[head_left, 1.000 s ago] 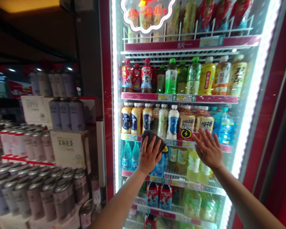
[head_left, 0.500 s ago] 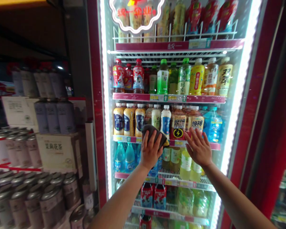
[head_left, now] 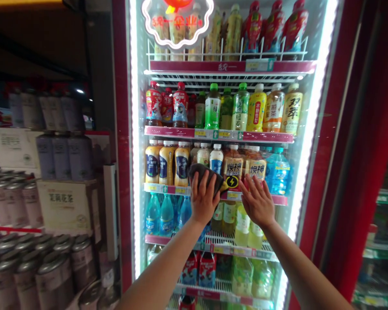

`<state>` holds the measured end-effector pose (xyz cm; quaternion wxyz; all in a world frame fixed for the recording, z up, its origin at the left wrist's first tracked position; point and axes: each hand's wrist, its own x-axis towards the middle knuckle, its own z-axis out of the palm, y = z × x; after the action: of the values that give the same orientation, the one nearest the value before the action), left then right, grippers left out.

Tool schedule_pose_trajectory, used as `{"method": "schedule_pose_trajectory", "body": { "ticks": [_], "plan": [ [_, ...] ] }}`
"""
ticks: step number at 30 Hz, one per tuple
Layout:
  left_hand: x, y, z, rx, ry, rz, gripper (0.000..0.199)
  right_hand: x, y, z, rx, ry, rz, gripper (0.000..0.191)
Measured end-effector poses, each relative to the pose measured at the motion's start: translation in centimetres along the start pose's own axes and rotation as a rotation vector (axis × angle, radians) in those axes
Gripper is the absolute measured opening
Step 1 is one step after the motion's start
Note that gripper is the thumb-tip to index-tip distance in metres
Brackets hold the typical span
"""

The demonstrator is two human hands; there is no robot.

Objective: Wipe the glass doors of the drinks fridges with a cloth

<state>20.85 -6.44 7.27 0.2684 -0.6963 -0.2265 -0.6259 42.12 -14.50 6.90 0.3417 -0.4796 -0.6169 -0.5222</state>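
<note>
My left hand [head_left: 204,202] presses a dark grey cloth [head_left: 218,182] with a yellow edge against the cooler's glass door, fingers spread over the cloth. To its right, my right hand [head_left: 259,203] lies flat with fingers outstretched and holds nothing; it appears to rest on the same glass. Behind the glass, level with my fingertips, stand energy drink bottles [head_left: 233,165] and blue bottles [head_left: 280,172]. My left hand and the cloth hide part of the shelf edge and some bottles.
A pale vertical handle [head_left: 111,211] runs beside the red door frame [head_left: 121,107]. A lit neon sign [head_left: 177,43] is at the top of the door. Stacked cans [head_left: 53,275] and cartons [head_left: 64,206] stand at left. Another shelf unit [head_left: 378,254] shows at far right.
The whole scene has shifted left in view as the camera turned slightly right. Both hands and the cloth stay at nearly the same place on the glass; the cloth hand is slightly nearer the right hand.
</note>
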Motion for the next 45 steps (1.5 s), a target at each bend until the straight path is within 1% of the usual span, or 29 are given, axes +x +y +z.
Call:
{"method": "schedule_pose_trajectory", "body": {
  "ticks": [1, 3, 4, 6, 7, 9, 11, 12, 14, 16, 19, 20, 21, 22, 24, 26, 27, 28, 29, 31, 33, 34, 36, 38, 39, 41, 42, 43, 45],
  "plan": [
    [-1.4, 0.2, -0.1, 0.004, -0.064, 0.087, 0.058, 0.0, 0.0, 0.0, 0.004, -0.006, 0.004, 0.080],
    [-4.8, -0.3, -1.0, 0.021, -0.185, 0.230, 0.057, 0.0, 0.0, -0.1, 0.009, -0.017, 0.015, 0.082],
    [-6.2, -0.9, -1.6, 0.038, -0.220, 0.256, 0.058, 0.0, 0.0, -0.1, 0.009, -0.022, 0.018, 0.082],
    [-7.5, -2.0, -2.6, 0.080, -0.201, 0.222, 0.059, 0.1, -0.1, -0.2, 0.004, -0.022, 0.020, 0.082],
    [-7.4, -2.5, -2.8, 0.095, -0.163, 0.164, 0.060, 0.2, -0.1, -0.3, 0.001, -0.019, 0.019, 0.081],
    [-5.5, -2.5, -2.7, 0.112, -0.062, 0.008, 0.063, 0.2, -0.2, -0.3, -0.004, -0.015, 0.015, 0.080],
    [-2.9, -1.5, -1.8, 0.114, 0.018, -0.119, 0.064, 0.2, -0.2, -0.2, -0.006, -0.012, 0.010, 0.079],
    [-1.9, -0.8, -1.2, 0.111, 0.029, -0.130, 0.064, 0.2, -0.1, -0.2, -0.007, -0.011, 0.008, 0.078],
    [-1.2, 0.7, -0.3, 0.115, 0.000, -0.079, 0.062, 0.2, -0.1, -0.1, -0.006, -0.009, 0.003, 0.077],
    [-2.4, 1.4, 0.0, 0.129, -0.083, 0.069, 0.064, 0.2, 0.1, 0.1, -0.004, -0.006, -0.001, 0.076],
    [-5.5, 0.5, -0.8, 0.134, -0.214, 0.384, 0.067, 0.1, 0.2, 0.2, -0.004, -0.009, -0.006, 0.076],
    [-6.1, -0.1, -1.2, 0.134, -0.228, 0.440, 0.067, 0.1, 0.3, 0.3, -0.004, -0.014, -0.008, 0.075],
    [-6.2, -0.6, -1.6, 0.136, -0.228, 0.456, 0.065, 0.1, 0.3, 0.3, -0.003, -0.021, -0.009, 0.075],
    [-5.7, -0.9, -1.8, 0.139, -0.216, 0.433, 0.064, 0.1, 0.3, 0.3, -0.002, -0.028, -0.006, 0.075],
    [-3.6, -0.6, -1.7, 0.150, -0.173, 0.293, 0.061, 0.2, 0.2, 0.3, 0.002, -0.039, 0.005, 0.075],
    [-1.0, 0.6, -1.0, 0.155, -0.129, 0.096, 0.061, 0.4, 0.2, 0.0, 0.013, -0.049, 0.018, 0.075],
    [-0.1, 1.3, -0.5, 0.152, -0.114, 0.042, 0.061, 0.5, 0.2, -0.3, 0.021, -0.059, 0.020, 0.074],
    [0.3, 2.0, -0.1, 0.152, -0.116, 0.026, 0.062, 0.6, 0.2, -0.6, 0.031, -0.073, 0.019, 0.073],
    [0.3, 2.5, 0.1, 0.150, -0.135, 0.053, 0.065, 0.7, 0.3, -1.0, 0.044, -0.092, 0.013, 0.072],
    [-1.0, 2.7, 0.2, 0.139, -0.208, 0.216, 0.070, 0.4, 0.5, -1.9, 0.072, -0.139, -0.004, 0.071],
    [-3.0, 1.9, -0.4, 0.127, -0.282, 0.406, 0.073, -0.4, 0.9, -3.0, 0.099, -0.186, -0.025, 0.070],
    [-3.7, 1.3, -0.8, 0.128, -0.297, 0.454, 0.072, -1.0, 1.1, -3.4, 0.107, -0.205, -0.033, 0.070],
    [-3.8, 0.4, -1.3, 0.126, -0.284, 0.451, 0.069, -2.6, 1.8, -4.3, 0.109, -0.226, -0.034, 0.069],
    [-2.1, 0.6, -1.1, 0.113, -0.233, 0.337, 0.066, -4.2, 2.5, -4.9, 0.098, -0.221, 0.008, 0.067],
    [-0.7, 1.2, -0.8, 0.104, -0.204, 0.258, 0.066, -5.0, 2.8, -5.2, 0.091, -0.211, 0.046, 0.066],
    [2.0, 3.3, 0.4, 0.073, -0.162, 0.098, 0.069, -6.5, 3.2, -5.7, 0.074, -0.190, 0.126, 0.067],
    [3.0, 4.5, 1.0, 0.059, -0.157, 0.060, 0.070, -7.4, 3.2, -5.9, 0.065, -0.190, 0.152, 0.067],
    [3.5, 5.7, 1.6, 0.054, -0.167, 0.051, 0.070, -8.2, 3.1, -6.0, 0.054, -0.200, 0.166, 0.068],
    [3.1, 7.5, 2.3, 0.063, -0.218, 0.104, 0.071, -10.1, 2.7, -6.3, 0.028, -0.251, 0.175, 0.071]
  ]
}}
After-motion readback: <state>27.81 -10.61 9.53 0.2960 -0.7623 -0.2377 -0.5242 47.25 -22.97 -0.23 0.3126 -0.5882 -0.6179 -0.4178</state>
